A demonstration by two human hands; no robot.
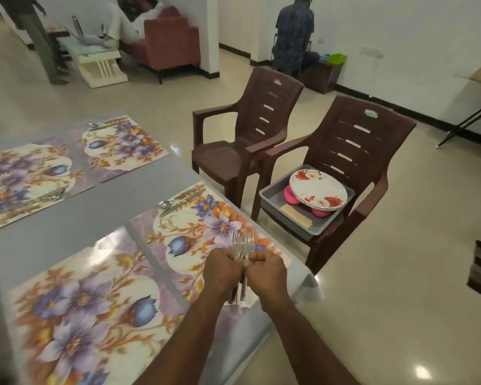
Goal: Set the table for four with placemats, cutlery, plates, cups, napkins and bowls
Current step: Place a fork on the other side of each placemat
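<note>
Several floral placemats lie on the grey table [106, 207]. Over the near right placemat [206, 232], my left hand [224, 270] and my right hand [267, 273] meet, both closed around a bunch of steel forks [242, 244] with the tines pointing up and away. The handles stick out below my hands. A spoon and knife [178, 200] rest at that placemat's far edge. More cutlery lies on the far left placemat [36, 200] and at the top of the far right placemat [95, 125]. The near left placemat [75, 301] carries nothing I can see.
Two brown plastic chairs [250, 140] stand by the table's right side. The nearer chair holds a grey tub [286, 215] with flowered plates [317, 190], pink bowls [290, 195] and tan napkins [296, 215]. A seated person [295, 34] is at the far wall.
</note>
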